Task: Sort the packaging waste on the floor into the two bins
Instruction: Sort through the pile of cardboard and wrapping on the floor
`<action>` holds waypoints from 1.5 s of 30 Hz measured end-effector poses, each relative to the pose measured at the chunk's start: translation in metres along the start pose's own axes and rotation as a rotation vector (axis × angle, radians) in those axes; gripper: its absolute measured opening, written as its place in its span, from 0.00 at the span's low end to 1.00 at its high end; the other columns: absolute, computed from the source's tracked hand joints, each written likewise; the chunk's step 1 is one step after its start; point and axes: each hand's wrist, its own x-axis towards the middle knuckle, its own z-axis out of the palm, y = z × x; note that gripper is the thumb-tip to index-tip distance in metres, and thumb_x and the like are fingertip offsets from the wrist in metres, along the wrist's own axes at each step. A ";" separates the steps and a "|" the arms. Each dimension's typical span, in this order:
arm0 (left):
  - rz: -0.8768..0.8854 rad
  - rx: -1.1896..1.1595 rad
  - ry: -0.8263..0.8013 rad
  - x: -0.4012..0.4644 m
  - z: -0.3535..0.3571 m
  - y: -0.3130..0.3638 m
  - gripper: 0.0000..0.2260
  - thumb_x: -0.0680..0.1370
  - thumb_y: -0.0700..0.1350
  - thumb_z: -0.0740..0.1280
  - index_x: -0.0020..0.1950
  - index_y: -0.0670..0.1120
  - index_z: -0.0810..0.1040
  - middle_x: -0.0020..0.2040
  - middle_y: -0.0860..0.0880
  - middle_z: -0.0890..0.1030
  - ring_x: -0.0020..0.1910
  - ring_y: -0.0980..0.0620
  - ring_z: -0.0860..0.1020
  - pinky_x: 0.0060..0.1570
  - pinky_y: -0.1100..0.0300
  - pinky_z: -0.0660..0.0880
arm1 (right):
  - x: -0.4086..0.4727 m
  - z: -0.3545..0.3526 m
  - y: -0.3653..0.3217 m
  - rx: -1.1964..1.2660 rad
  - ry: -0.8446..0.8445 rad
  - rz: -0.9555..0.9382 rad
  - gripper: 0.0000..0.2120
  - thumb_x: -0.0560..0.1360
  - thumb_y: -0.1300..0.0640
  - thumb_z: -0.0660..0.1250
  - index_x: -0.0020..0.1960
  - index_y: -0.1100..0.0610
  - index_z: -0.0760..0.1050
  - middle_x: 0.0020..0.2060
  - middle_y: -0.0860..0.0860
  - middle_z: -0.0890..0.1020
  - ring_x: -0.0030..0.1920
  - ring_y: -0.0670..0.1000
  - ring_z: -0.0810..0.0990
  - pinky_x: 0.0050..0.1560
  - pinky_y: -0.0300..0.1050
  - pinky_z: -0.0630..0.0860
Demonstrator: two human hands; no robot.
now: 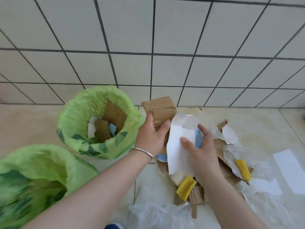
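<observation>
1. At near left stands a green-lined bin point(33, 162); the far bin point(99, 103) holds cardboard scraps.
2. Your left hand point(151, 134) grips a cardboard piece point(161, 109) just right of the far bin.
3. Your right hand point(201, 151) pinches a white sheet point(178, 146).
4. Cardboard, plastic film and yellow handles point(185, 187) lie on the floor point(264, 123) at right.

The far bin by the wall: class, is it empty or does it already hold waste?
Partly filled. Inside the far bin, brown cardboard pieces and white and blue scraps lie within its green liner.
</observation>
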 end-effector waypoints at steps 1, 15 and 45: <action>0.042 0.009 0.024 0.003 -0.012 0.007 0.08 0.77 0.47 0.65 0.54 0.49 0.70 0.41 0.61 0.79 0.36 0.72 0.76 0.40 0.77 0.70 | 0.001 0.009 -0.009 0.001 -0.018 -0.009 0.32 0.70 0.53 0.72 0.69 0.40 0.61 0.62 0.46 0.72 0.59 0.53 0.75 0.58 0.55 0.76; 0.053 0.036 0.254 0.063 -0.165 -0.018 0.53 0.69 0.43 0.75 0.75 0.58 0.36 0.55 0.62 0.78 0.51 0.64 0.78 0.54 0.68 0.72 | 0.023 0.188 -0.059 0.038 -0.192 -0.146 0.24 0.70 0.57 0.73 0.55 0.44 0.61 0.42 0.37 0.71 0.40 0.37 0.73 0.31 0.32 0.71; -0.505 1.150 -0.497 0.115 -0.166 -0.104 0.32 0.74 0.45 0.69 0.71 0.51 0.54 0.62 0.38 0.70 0.60 0.40 0.73 0.49 0.51 0.72 | 0.065 0.272 -0.016 -1.520 -0.505 -0.116 0.13 0.78 0.62 0.56 0.58 0.61 0.74 0.57 0.56 0.79 0.57 0.54 0.79 0.47 0.44 0.75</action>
